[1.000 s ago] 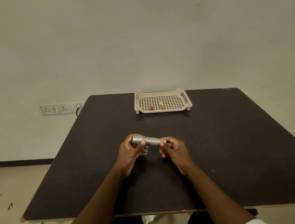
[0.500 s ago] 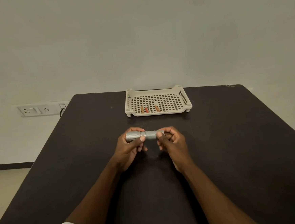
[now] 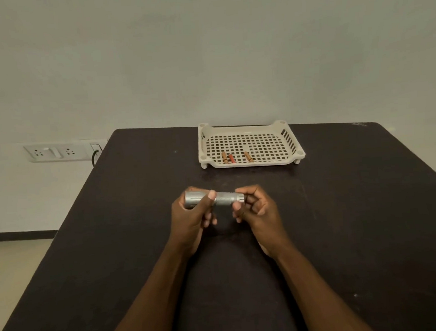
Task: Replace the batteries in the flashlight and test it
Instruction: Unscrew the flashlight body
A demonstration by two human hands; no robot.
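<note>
Socket strip, white plastic [image 3: 64, 151], on the wall at left of frame. Left hand [image 3: 190, 219], centre frame, fingers curled round the wide head of a silver ribbed metal flashlight [image 3: 214, 199], held level just above the dark bench [image 3: 358, 206]. Right hand [image 3: 259, 209], fingers pinching its tail end. Cream perforated plastic tray [image 3: 252, 162], upper centre-right, holding three small orange-brown batteries [image 3: 231, 158].

A dark table [image 3: 358, 206] stands against a pale wall [image 3: 202, 49]. A white socket strip [image 3: 62, 151] is fixed to the wall beyond the table's far left corner, with a black cable [image 3: 95, 156] plugged in.
</note>
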